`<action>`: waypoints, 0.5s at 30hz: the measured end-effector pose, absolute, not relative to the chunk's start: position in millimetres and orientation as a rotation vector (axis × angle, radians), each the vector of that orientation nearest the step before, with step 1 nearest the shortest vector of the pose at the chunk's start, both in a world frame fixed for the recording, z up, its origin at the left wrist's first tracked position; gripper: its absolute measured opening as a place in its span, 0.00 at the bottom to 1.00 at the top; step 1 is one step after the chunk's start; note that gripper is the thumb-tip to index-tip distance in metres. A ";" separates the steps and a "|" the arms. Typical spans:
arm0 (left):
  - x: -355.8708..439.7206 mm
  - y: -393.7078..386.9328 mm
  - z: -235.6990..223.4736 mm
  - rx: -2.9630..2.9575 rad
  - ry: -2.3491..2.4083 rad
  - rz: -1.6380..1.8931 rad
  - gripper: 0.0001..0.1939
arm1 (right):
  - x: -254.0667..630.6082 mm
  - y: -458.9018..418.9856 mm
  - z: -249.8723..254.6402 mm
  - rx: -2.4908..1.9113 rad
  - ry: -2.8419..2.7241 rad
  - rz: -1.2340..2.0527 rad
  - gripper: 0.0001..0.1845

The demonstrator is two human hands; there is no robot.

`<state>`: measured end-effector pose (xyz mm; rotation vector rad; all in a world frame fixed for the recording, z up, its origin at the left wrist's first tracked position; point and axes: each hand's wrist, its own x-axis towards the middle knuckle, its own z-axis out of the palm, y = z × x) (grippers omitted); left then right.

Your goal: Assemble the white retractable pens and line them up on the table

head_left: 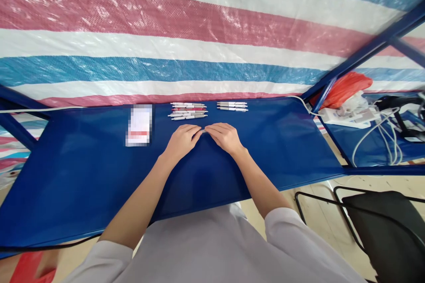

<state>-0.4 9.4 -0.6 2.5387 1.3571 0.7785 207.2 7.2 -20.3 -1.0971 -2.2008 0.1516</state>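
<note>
Over the blue tabletop point(133, 185), my left hand point(182, 141) and my right hand point(226, 136) meet with their fingertips nearly touching. Both are closed on a slim pale pen point(203, 131), most of it hidden under the fingers. Just beyond my left hand lies a group of several pens point(188, 116), white and grey with a red one among them. Farther right, a smaller group of white and grey pens point(232, 108) lies side by side, beyond my right hand.
A blurred-out white and red rectangle point(139, 126) lies left of the pens. At right are a red plastic bag point(350, 89), a white power strip point(347, 117) and looped cables point(381, 139). Blue metal posts point(361, 55) frame the table; a black chair point(381, 225) stands at lower right.
</note>
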 end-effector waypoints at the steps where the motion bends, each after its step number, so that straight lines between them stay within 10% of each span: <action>1: 0.4 9.2 -1.7 2.531 1.402 0.782 0.19 | 211.3 9.3 -20.4 -1.103 -2.230 0.108 0.14; 15: 8.4 3.3 -29.3 2.612 1.687 0.546 0.25 | 262.4 55.4 -30.4 -1.492 -2.256 -0.267 0.16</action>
